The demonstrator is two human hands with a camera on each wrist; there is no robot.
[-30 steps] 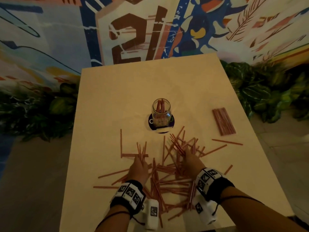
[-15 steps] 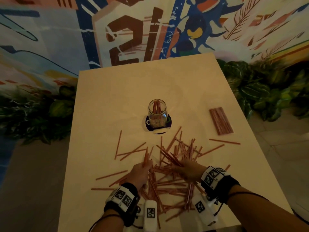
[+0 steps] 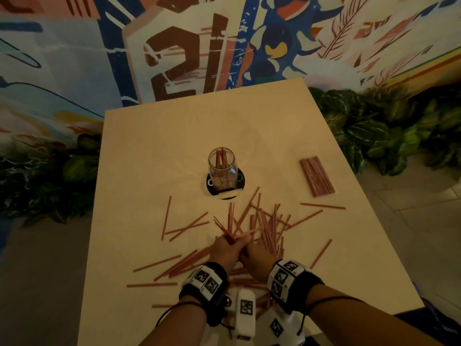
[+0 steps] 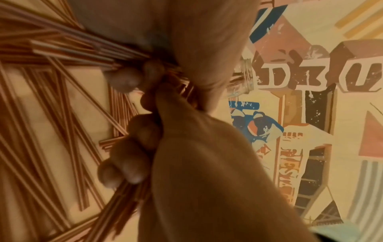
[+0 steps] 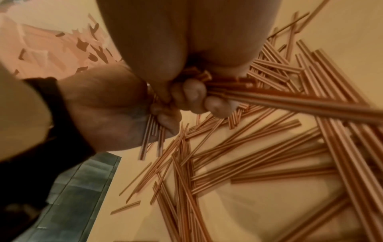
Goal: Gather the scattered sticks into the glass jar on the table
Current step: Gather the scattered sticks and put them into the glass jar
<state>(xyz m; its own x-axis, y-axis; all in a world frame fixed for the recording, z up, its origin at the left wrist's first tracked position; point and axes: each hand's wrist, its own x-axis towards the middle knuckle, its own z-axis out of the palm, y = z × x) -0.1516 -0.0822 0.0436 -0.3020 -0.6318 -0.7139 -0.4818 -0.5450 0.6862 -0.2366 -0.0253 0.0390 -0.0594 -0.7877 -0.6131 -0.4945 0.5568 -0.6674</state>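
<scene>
Thin reddish sticks (image 3: 268, 224) lie scattered over the near half of a pale table (image 3: 154, 156). A clear glass jar (image 3: 222, 168) with several sticks inside stands upright on a dark round coaster (image 3: 240, 182) at the table's middle. My left hand (image 3: 225, 248) grips a bunch of sticks, its fingers (image 4: 132, 162) curled round the bundle (image 4: 68, 50). Right beside it, touching, my right hand (image 3: 257, 255) also holds sticks, with its fingers (image 5: 191, 96) curled round a bundle (image 5: 290, 101). Both hands are low over the pile, well short of the jar.
A neat flat stack of the same sticks (image 3: 316, 176) lies near the table's right edge. Leafy plants (image 3: 369, 128) flank the table on both sides. A painted mural wall (image 3: 187, 58) stands behind. Loose single sticks (image 3: 323, 206) reach toward the right edge.
My hands have drawn together over the pile until they touch, each closing on a bunch of sticks. The sticks between them have been swept toward the centre.
</scene>
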